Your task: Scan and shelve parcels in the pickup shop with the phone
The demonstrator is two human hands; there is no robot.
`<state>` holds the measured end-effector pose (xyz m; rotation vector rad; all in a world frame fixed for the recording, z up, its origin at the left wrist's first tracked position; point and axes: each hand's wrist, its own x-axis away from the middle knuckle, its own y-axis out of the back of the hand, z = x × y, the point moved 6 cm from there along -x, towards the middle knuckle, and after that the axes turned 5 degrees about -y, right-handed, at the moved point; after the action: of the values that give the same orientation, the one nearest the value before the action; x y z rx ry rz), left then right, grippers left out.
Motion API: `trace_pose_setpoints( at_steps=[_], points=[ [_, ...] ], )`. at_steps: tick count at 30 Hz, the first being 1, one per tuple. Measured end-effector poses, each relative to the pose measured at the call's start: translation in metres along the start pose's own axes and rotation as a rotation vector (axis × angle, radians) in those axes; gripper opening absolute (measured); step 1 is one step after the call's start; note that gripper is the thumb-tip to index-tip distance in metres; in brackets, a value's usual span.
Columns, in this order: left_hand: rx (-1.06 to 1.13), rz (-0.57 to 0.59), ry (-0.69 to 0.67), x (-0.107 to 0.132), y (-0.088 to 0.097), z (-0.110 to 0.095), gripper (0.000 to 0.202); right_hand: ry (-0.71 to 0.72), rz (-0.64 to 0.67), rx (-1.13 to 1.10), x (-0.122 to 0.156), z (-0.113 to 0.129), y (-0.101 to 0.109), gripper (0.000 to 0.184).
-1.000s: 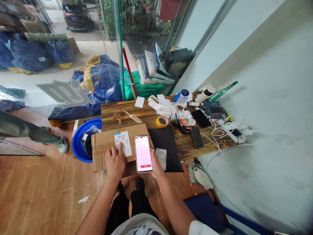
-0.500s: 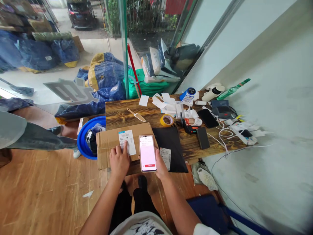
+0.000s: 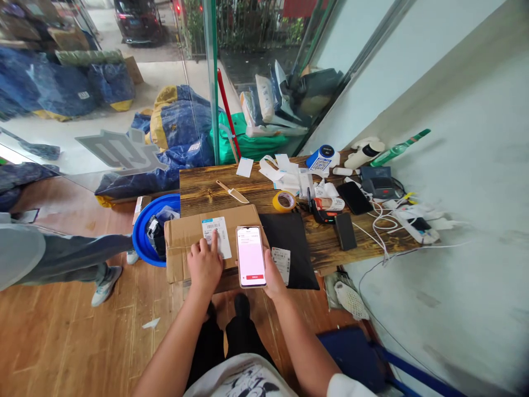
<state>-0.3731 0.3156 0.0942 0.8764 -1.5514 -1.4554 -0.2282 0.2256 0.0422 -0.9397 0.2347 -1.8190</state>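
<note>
My right hand [image 3: 273, 277] clamped round the phone [image 3: 251, 253], beside the label [image 3: 223, 240] of the cardboard box [image 3: 185, 234] on the bench [image 3: 198, 191], my left hand [image 3: 205, 266], its fingers [image 3: 214, 246] apart, should point lightly, leaving the barcode [image 3: 212, 225] uncovered.

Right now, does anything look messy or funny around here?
Yes. A white scrap lies on the floor, as if dropped. A knife lies loose on the table, beyond the box under the left hand. The white cords look tangled.
</note>
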Motion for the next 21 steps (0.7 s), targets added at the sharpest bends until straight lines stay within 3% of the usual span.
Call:
trace_pose_setpoints(
  at_steps=[21],
  points=[
    [-0.035,0.000,-0.009,-0.0003,0.0012,-0.0009,0.063,-0.019,0.012,-0.001,-0.0001,-0.0041,0.0027,0.059]
  ],
)
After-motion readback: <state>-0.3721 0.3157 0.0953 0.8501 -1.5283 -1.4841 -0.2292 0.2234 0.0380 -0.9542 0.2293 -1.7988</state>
